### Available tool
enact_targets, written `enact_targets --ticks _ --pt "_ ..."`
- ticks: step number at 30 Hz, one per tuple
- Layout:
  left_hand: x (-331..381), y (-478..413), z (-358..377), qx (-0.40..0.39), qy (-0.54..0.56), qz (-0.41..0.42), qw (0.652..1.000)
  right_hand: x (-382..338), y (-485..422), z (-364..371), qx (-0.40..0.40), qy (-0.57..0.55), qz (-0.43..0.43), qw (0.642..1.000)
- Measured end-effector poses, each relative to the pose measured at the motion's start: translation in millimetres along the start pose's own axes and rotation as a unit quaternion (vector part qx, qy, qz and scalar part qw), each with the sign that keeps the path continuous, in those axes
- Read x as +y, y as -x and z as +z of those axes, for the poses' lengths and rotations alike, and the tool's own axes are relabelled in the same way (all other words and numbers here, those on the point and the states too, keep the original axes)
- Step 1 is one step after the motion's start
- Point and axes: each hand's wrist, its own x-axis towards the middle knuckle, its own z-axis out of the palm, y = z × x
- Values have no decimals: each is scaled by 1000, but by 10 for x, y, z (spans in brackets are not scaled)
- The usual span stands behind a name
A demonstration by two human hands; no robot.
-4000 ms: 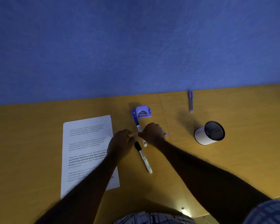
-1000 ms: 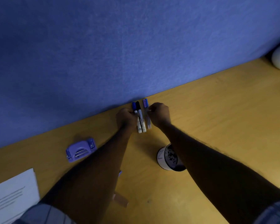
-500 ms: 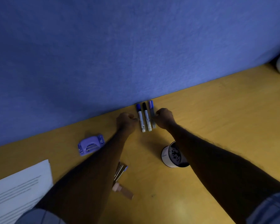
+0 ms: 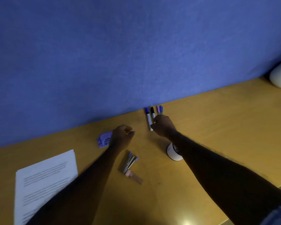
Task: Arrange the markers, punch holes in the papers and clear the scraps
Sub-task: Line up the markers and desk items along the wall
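Blue wall (image 4: pixel 136 54) serves as my stop: 4 markers (image 4: pixel 153 113) lie side by side, caps against it. My right hand (image 4: pixel 164 126) rests on their lower ends, fingers curled, squaring them. My left hand (image 4: pixel 122 135) hangs loosely curled, holding nothing, beside the punch (image 4: pixel 104 141).

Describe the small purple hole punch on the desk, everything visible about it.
The small purple hole punch looks like moulded plastic, with a rounded lilac body and a darker slotted opening on its upper face. It sits flat on the yellow wooden desk, near the blue wall and beyond the white printed papers. The left hand, loosely curled, covers its right end; whether they touch cannot be told. No paper is in it.
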Motion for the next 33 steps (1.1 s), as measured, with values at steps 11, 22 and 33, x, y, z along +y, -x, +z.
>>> enact_targets --ticks 11,22,33 --pt "-570 924 -393 22 -42 -8 999 -175 982 461 -49 47 -60 996" --pt "-923 1474 -438 -25 -54 -40 997 -203 1573 1086 -144 90 -48 984" --pt "-813 1615 -197 -80 47 -50 994 -377 1684 1162 -121 10 -78 990"
